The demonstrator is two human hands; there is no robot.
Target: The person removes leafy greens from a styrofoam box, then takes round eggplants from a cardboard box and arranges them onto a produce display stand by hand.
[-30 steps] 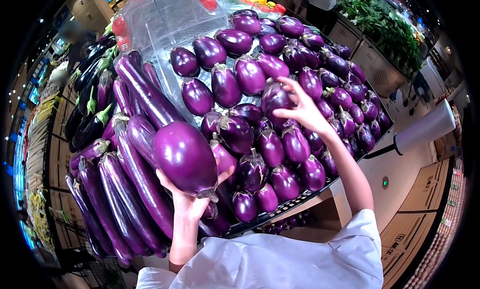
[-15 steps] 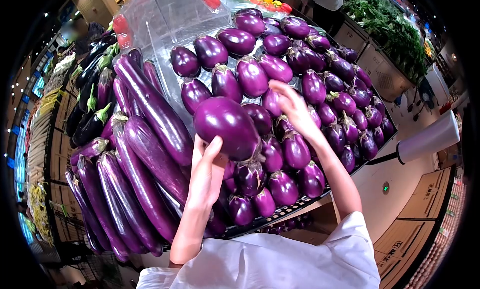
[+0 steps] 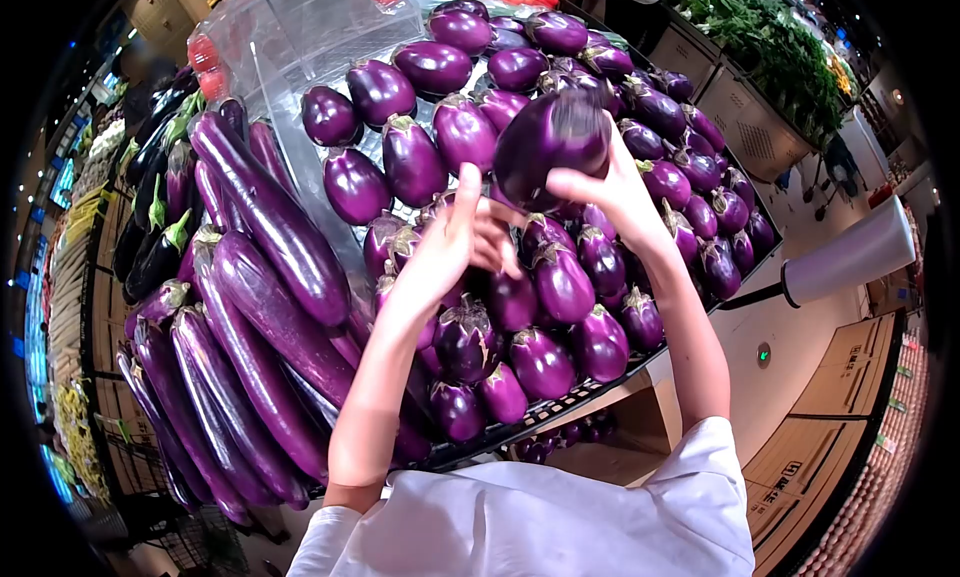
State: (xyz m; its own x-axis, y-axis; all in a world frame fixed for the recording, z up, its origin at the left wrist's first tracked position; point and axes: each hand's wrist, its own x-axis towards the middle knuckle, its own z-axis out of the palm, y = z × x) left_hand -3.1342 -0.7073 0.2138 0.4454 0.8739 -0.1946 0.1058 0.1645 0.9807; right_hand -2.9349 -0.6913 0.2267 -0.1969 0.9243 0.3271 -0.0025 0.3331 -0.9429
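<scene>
My right hand (image 3: pixel 622 192) grips a large, dark purple round eggplant (image 3: pixel 545 157), thumb in front, holding it above the pile. Its stem end is smeared by motion. To the left, my left hand (image 3: pixel 455 239) holds nothing, with its thumb raised and its fingers apart, just beside the held eggplant. Below and around both hands lie many round eggplants (image 3: pixel 562 282) with brownish caps, on a display stand. Long purple eggplants (image 3: pixel 270 217) are heaped left of my left arm.
A clear plastic divider (image 3: pixel 300 52) stands at the back left of the stand. Leafy greens (image 3: pixel 750 47) fill a shelf at the far right. A pale cylinder on a dark arm (image 3: pixel 850 252) juts out at right, above stacked cardboard boxes (image 3: pixel 820 457).
The large eggplant has passed from my left hand to my right and shifted rightward and up. My left hand has let go and opened. The view has shifted slightly.
</scene>
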